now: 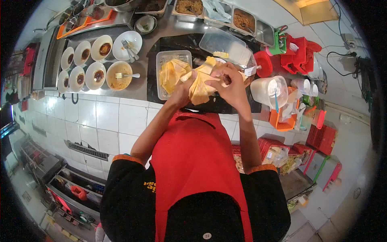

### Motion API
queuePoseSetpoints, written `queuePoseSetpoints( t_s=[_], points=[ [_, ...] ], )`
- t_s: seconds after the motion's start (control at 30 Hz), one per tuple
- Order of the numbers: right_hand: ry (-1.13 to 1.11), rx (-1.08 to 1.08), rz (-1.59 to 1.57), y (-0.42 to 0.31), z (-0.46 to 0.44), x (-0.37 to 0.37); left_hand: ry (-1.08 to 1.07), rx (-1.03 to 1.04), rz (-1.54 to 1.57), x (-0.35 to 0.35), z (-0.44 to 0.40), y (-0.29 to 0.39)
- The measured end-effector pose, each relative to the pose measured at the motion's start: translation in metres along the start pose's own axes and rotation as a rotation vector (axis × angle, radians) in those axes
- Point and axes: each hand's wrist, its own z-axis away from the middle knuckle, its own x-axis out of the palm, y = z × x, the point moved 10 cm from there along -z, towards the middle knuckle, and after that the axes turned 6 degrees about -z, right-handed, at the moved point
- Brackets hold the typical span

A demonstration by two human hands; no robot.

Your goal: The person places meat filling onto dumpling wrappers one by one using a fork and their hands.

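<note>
My left hand (182,92) is closed on a stack of thin yellow dough wrappers (198,89), fanned out and hanging over its fingers. From the other side, my right hand (230,84) pinches the stack's edge between thumb and fingers. A clear plastic container (160,90) on the left holds more loose, folded wrappers (174,71). Behind my hands lies a clear lid or box (219,40) with a small yellow piece (221,55) by its edge. Plastic packaging beyond my right hand is partly hidden.
Several white bowls (96,75) with dark sauce stand on the left of the steel counter. Near them are a plate with forks (128,45) and a bowl with a fork (119,82). A tub of white powder (269,90) stands right. Metal food trays (243,21) line the back.
</note>
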Motion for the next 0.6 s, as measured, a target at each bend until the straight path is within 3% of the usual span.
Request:
queuePoseSetpoints(
  t_s=[0.17,0.23,0.27,0.37,0.4,0.47,0.5,0.53,0.6],
  points=[
    [0.123,-0.278,0.179,-0.028,0.018,0.024,0.152,0.146,-0.085,-0.043,-0.015,-0.022],
    [-0.034,-0.03,0.015,-0.034,0.027,0.043,0.054,-0.094,0.273,-0.031,-0.01,-0.026],
    [-0.132,0.067,-0.111,-0.033,0.03,0.047,0.045,-0.005,0.309,-0.035,-0.012,-0.012],
    [-0.095,0.034,-0.333,0.004,0.038,0.015,0.085,0.151,0.266,-0.047,0.003,0.026],
    [0.0,0.183,-0.267,0.042,0.042,-0.008,0.083,0.148,0.271,-0.057,0.005,0.027],
    [0.07,0.242,0.095,0.104,0.041,-0.05,0.084,0.193,0.401,-0.078,0.005,0.031],
    [0.082,0.376,0.369,0.138,0.048,-0.069,0.082,0.193,0.405,-0.082,0.006,0.033],
    [0.107,0.344,0.712,0.159,0.048,-0.081,0.04,0.216,0.428,-0.082,0.007,0.038],
    [0.121,0.39,0.777,0.18,0.046,-0.08,-0.013,0.241,0.444,-0.077,0.008,0.044]
  ],
)
